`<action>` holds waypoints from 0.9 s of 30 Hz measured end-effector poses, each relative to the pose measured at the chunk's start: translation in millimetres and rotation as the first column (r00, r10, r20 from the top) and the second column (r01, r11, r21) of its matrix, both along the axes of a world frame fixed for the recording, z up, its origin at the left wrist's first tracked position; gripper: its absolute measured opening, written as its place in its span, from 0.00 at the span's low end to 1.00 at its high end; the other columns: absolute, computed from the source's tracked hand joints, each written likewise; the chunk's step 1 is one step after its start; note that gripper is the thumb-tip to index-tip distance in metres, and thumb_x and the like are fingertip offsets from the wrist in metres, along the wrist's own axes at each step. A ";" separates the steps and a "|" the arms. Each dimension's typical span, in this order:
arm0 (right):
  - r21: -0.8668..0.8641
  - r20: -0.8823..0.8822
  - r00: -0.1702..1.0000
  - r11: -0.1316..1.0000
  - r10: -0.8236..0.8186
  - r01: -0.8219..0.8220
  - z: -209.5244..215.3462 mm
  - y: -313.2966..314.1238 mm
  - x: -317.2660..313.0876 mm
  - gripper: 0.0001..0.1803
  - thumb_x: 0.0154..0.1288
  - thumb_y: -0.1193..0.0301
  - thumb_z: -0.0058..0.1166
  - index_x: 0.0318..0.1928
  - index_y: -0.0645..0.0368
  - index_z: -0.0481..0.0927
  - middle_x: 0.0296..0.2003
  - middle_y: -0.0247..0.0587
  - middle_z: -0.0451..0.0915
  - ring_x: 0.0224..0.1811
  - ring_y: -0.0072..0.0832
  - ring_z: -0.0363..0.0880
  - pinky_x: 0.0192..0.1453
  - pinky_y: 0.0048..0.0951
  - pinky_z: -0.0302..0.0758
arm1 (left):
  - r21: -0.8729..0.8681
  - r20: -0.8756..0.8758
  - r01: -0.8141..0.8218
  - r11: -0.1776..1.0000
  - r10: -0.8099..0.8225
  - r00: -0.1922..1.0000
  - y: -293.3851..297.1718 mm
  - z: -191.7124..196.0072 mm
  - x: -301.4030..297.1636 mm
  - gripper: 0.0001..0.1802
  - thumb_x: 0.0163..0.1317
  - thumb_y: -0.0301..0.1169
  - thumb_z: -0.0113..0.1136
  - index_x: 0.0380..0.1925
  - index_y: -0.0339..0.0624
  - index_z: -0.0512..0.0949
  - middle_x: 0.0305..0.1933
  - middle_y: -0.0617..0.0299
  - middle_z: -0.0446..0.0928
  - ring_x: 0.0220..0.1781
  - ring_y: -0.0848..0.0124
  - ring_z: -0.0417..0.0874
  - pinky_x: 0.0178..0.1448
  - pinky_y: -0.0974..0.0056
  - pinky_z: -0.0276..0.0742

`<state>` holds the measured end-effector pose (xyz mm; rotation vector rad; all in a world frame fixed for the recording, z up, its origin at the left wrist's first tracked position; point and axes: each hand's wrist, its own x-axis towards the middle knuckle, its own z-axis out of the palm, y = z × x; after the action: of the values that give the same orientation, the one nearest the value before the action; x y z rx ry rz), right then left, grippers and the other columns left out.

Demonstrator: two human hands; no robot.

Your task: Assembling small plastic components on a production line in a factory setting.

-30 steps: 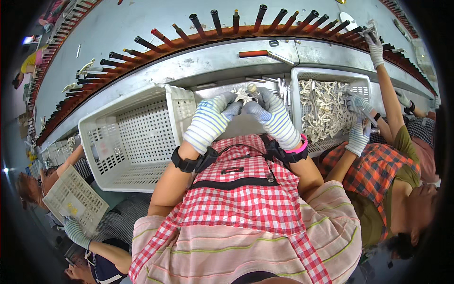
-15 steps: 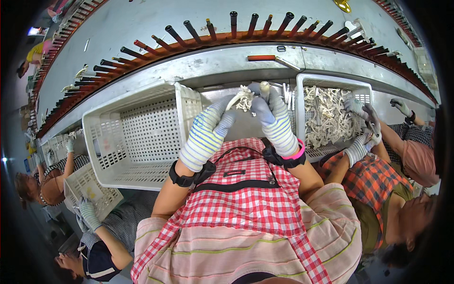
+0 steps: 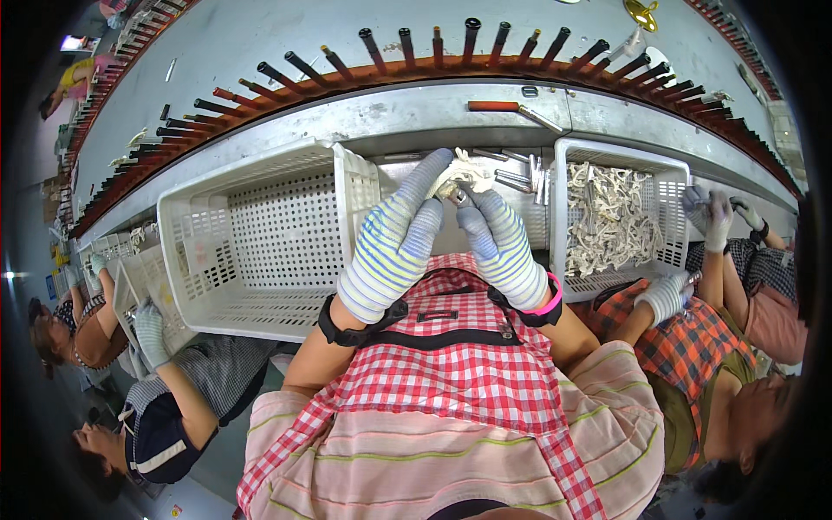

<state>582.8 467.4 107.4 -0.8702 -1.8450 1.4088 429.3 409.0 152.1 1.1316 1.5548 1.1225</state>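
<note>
Leftmost, a white perforated basket sits against the grey desk edge. Above it the left hand and right hand, both gloved, pinch a small pale piece between them. Rightward, a second basket holds pale pieces; dark pegs line the desk's far edge.

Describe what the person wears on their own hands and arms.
Both the left hand and the right hand wear knit work gloves, pale with thin blue stripes and lighter grey fingertips. A black band circles the left wrist; a pink band sits over a black one on the right. The forearms are bare, with no sleeves.
</note>
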 end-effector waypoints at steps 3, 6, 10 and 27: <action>-0.055 -0.004 1.000 0.998 0.003 -0.003 5.7 -0.8 0.7 0.09 0.64 0.74 0.47 0.43 0.65 0.75 0.33 0.50 0.77 0.35 0.40 0.77 0.39 0.34 0.72 | 0.022 0.027 -0.002 1.000 0.001 1.000 0.2 4.4 1.7 0.24 0.63 0.26 0.44 0.60 0.37 0.65 0.59 0.47 0.70 0.60 0.59 0.73 0.61 0.64 0.66; -0.163 0.081 0.995 0.986 0.056 -0.042 2.7 -2.9 6.6 0.10 0.64 0.74 0.47 0.44 0.65 0.75 0.34 0.50 0.78 0.35 0.39 0.78 0.39 0.33 0.72 | 0.062 0.001 0.005 0.998 -0.006 1.000 -0.8 4.1 1.5 0.24 0.62 0.26 0.44 0.60 0.37 0.65 0.58 0.47 0.70 0.60 0.59 0.73 0.61 0.64 0.66; -0.164 0.049 0.998 0.986 0.048 -0.039 3.6 -5.4 5.1 0.11 0.65 0.72 0.47 0.44 0.65 0.75 0.32 0.48 0.78 0.32 0.39 0.77 0.37 0.32 0.72 | 0.139 -0.127 0.052 0.989 -0.034 0.991 -2.6 -0.6 0.7 0.23 0.62 0.25 0.44 0.59 0.37 0.66 0.58 0.47 0.71 0.59 0.58 0.73 0.61 0.64 0.67; -0.136 0.118 0.983 0.983 0.140 -0.123 2.0 -8.0 16.2 0.10 0.66 0.70 0.48 0.42 0.64 0.75 0.26 0.47 0.75 0.27 0.38 0.75 0.32 0.32 0.71 | 0.184 -0.351 0.124 0.975 -0.053 0.935 -5.6 -3.3 1.2 0.26 0.54 0.29 0.53 0.56 0.39 0.69 0.33 0.47 0.79 0.29 0.56 0.81 0.35 0.58 0.76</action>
<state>599.0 459.5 109.4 -0.9345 -1.9552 1.6014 430.5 403.4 148.8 1.5922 1.6571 1.0820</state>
